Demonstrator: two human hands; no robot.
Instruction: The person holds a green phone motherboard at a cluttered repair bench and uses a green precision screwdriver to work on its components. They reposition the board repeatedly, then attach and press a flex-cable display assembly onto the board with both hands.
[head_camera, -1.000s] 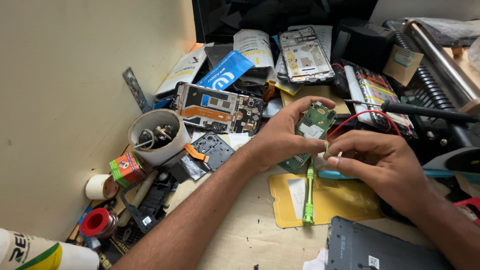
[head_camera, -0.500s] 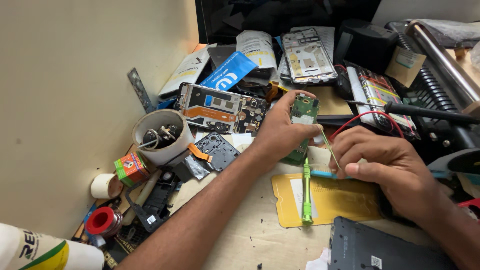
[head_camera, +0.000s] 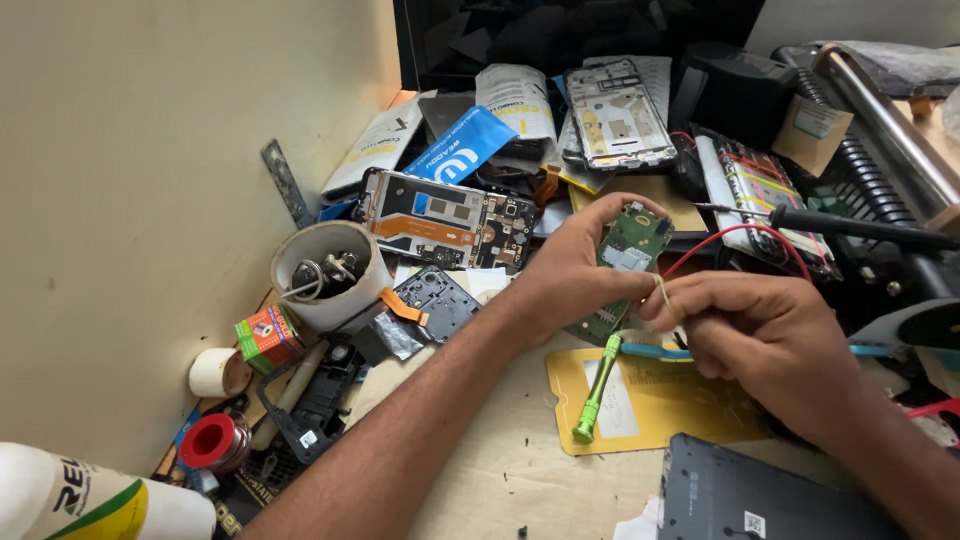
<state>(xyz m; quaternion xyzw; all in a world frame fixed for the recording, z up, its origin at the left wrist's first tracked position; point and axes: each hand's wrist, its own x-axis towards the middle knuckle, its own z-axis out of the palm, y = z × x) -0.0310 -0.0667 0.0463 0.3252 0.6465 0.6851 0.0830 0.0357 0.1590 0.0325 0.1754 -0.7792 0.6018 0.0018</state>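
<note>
My left hand (head_camera: 565, 275) grips a small green circuit board (head_camera: 632, 243) and holds it tilted above the bench. My right hand (head_camera: 765, 340) is just right of it, its fingertips pinched on a thin pale band (head_camera: 661, 291) at the board's lower right edge. A red wire (head_camera: 735, 235) arcs from behind the board over my right hand. Under my right hand lies a blue-handled tool (head_camera: 655, 351). A green screwdriver (head_camera: 596, 396) rests on a yellow card (head_camera: 665, 415) below both hands.
An opened phone frame (head_camera: 445, 215) and a second one (head_camera: 618, 115) lie behind. A white cup of metal parts (head_camera: 325, 275), tape rolls (head_camera: 210, 440), a black probe (head_camera: 850, 225) and a dark device (head_camera: 745, 500) crowd the bench. A beige wall (head_camera: 130, 200) closes the left side.
My right hand has closed in on the board and now pinches the pale band at its edge. My left hand has kept its grip and shifted the board slightly.
</note>
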